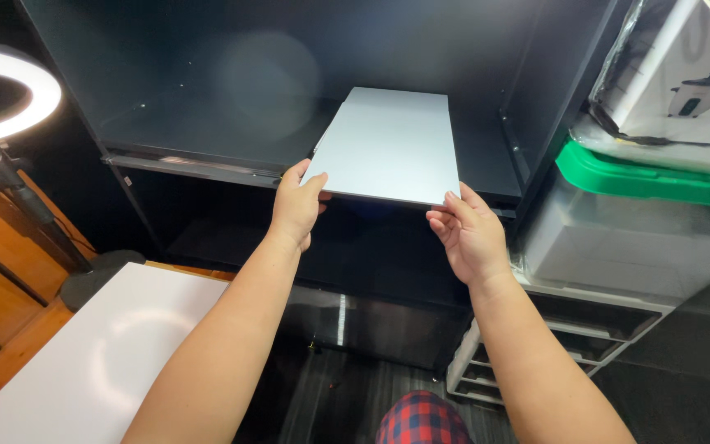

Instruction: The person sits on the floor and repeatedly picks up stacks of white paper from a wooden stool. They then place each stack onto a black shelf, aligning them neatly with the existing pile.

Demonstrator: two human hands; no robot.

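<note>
Black shelf unit (207, 123) ahead of me, open-fronted, dark inside. Everything else placed from it.

To the right of the shelf unit: clear storage bin (618, 238) with green lid (659, 182), a boxed appliance wrapped in plastic (684, 74) on top. Left of the unit: lit ring light (9, 90) on a stand. Below and left of it: white desk (100, 362).

Grey flat panel (388, 144), laptop-like, lies on the upper shelf board near the unit's right wall. Near edge overhangs the shelf front, toward me. Long axis runs front to back, into the unit, skewed slightly so the far end leans right. The broad face is up, level or nearly so.

My left hand (296, 205) is at the near left corner of the panel, thumb on top, fingers curled beneath: a pinch on the corner. My right hand (472, 234) is at the near right corner, palm open and turned up, fingers spread, fingertips touching the edge from below; not closed on it.

Panel lies straight ahead and above both hands. The left hand has the firmer hold; both are about equally near.
</note>
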